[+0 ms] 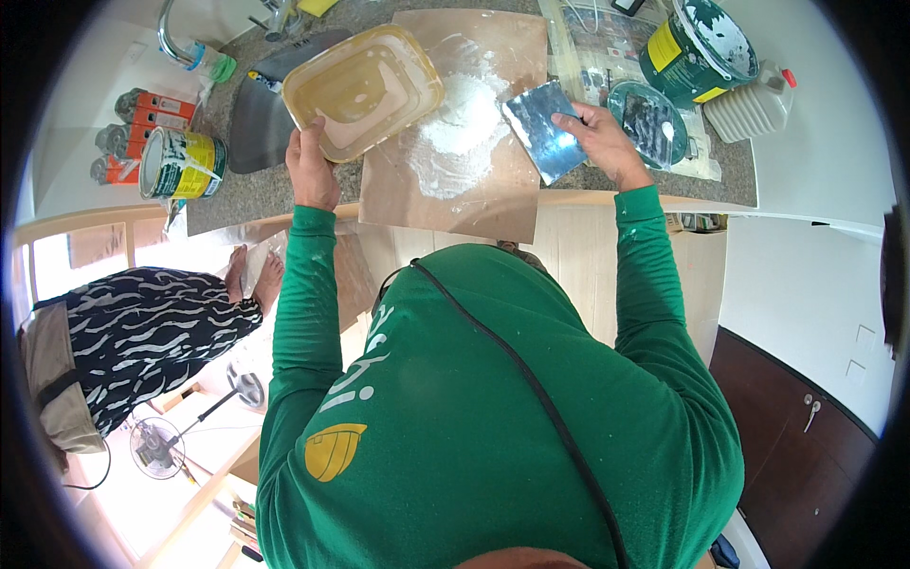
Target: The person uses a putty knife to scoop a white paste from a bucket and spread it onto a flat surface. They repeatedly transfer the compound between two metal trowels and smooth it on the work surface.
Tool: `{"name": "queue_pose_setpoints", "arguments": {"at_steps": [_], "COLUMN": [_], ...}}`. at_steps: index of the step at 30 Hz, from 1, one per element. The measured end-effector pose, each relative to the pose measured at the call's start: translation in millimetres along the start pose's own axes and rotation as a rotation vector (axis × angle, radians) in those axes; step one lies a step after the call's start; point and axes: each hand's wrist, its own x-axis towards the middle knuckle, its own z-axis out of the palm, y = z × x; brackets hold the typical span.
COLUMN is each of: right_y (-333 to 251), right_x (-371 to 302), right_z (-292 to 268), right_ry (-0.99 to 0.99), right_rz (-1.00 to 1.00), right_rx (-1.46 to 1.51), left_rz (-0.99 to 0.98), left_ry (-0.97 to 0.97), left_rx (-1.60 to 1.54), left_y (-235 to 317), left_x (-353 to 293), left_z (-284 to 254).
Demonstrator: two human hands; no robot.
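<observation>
My left hand (313, 171) grips the near-left rim of a yellowish rectangular plastic tub (428, 81), its thumb over the edge. The tub is tilted, and a thin pale film covers parts of its inside. In my right hand (609, 144) is a flat, shiny, square metal blade (545, 137), pinched at its right edge with the thumb on top. Between the two hands, white powder (464, 123) lies spread over a brown sheet (502, 213) on the countertop. The blade hovers near the powder's right side; whether it touches the sheet I cannot tell.
To the right stand a green lidded bucket (697, 57), its round lid (654, 128) and a whitish jug (754, 109). A sink (261, 133), paint can (180, 163) and tap (171, 38) are at left. Another person (152, 332) stands left, near a fan (156, 448).
</observation>
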Motion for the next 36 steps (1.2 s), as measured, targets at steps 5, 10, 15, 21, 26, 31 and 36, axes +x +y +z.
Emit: {"name": "queue_pose_setpoints", "arguments": {"at_steps": [5,10,15,21,26,31,36], "right_y": [10.9,5.8,1.2,3.4,3.4,4.2,5.4], "right_x": [3.1,2.2,-0.3,0.0,-0.7,-0.2,1.6], "right_z": [0.6,3.9,4.7,5.1,6.7,6.3,7.5], "right_ry": [-0.002,0.004,-0.003,-0.004,0.001,-0.01,-0.01], "right_rz": [0.001,-0.007,0.021,0.006,0.006,0.027,0.016], "right_rx": [0.017,0.025,0.03,0.022,0.045,0.047,0.044], "left_rz": [0.002,0.013,0.019,0.024,0.015,0.022,0.005], "left_ry": [0.003,0.015,0.026,0.02,0.019,0.021,0.031], "left_rx": [0.007,0.024,0.017,0.002,0.013,-0.009,-0.022], "left_y": [1.1,2.4,3.9,4.3,4.4,5.2,3.0], "left_x": [0.6,-0.1,-0.3,2.1,2.9,2.4,3.4], "left_z": [0.9,-0.1,2.3,2.3,2.3,4.1,0.7]}}
